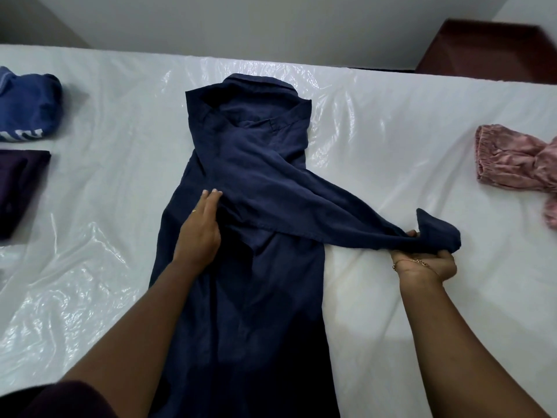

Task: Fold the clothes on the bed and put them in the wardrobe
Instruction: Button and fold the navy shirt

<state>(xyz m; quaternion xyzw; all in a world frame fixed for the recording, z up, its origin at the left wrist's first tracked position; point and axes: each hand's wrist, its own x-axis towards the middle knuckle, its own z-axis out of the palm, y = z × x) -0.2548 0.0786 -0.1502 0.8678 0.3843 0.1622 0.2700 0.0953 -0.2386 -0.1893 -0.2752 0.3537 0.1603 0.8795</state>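
A long navy-blue collared cotton shirt (pixel 241 236) lies flat in the middle of the white bed covered in glossy plastic sheeting (pixel 105 176), collar away from the person. The left hand (pixel 199 230) presses on the shirt's middle with straight fingers held together. The right hand (pixel 428 260), palm up just right of the shirt, grips the cuff end of its sleeve (pixel 361 212). Left of the shirt sit a folded blue garment (pixel 30 107) and a folded dark purple one (pixel 21 188); a crumpled pink garment (pixel 512 164) lies to its right.

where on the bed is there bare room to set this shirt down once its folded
Bare sheet lies between the navy shirt and the pink garment, and between the shirt and the folded blue top and dark purple garment. The far left edge is crowded.
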